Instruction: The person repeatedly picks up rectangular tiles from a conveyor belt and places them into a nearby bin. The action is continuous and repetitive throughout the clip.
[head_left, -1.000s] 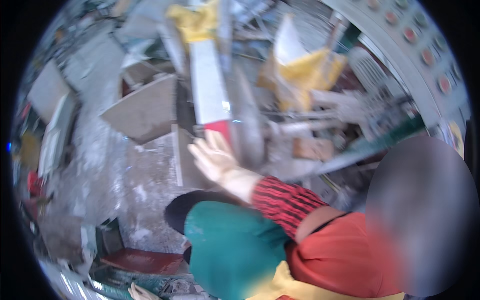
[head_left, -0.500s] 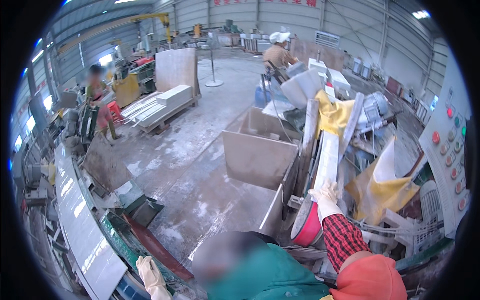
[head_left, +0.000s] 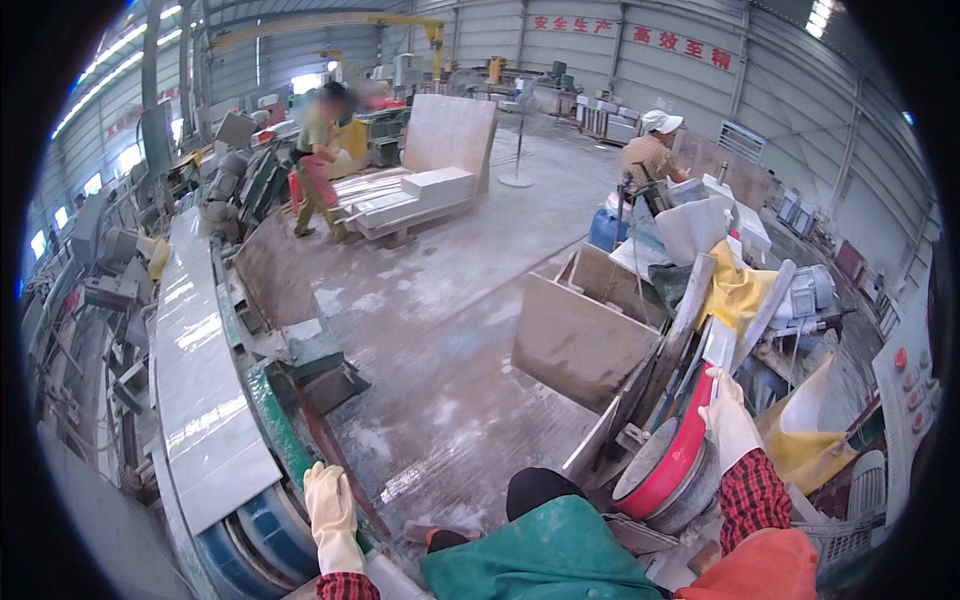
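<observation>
My left hand (head_left: 330, 500), in a cream rubber glove, lies over the green machine rail (head_left: 278, 420), fingers stretched and holding nothing. Beside it a long glossy pale stone slab (head_left: 205, 400) rests on the left machine, its near end above blue rollers (head_left: 265, 535). On the right, my right hand (head_left: 728, 415), also gloved, reaches over the red belt (head_left: 665, 465) that wraps a round drum. Its fingers are partly outstretched by the belt's edge, near a short visible end of white stone strip (head_left: 718, 343). Whether the fingertips touch the strip cannot be told.
Brown upright boards (head_left: 580, 335) stand left of the belt machine. A button panel (head_left: 908, 390) and yellow sheeting (head_left: 808, 435) are at right. One worker (head_left: 320, 160) stands beside stacked stone strips (head_left: 420, 200); another in a white cap (head_left: 655, 150) is farther back.
The view has swung left and up. The white strip has slid away from me along the belt, baring more red. The left worker has moved toward the stacked strips.
</observation>
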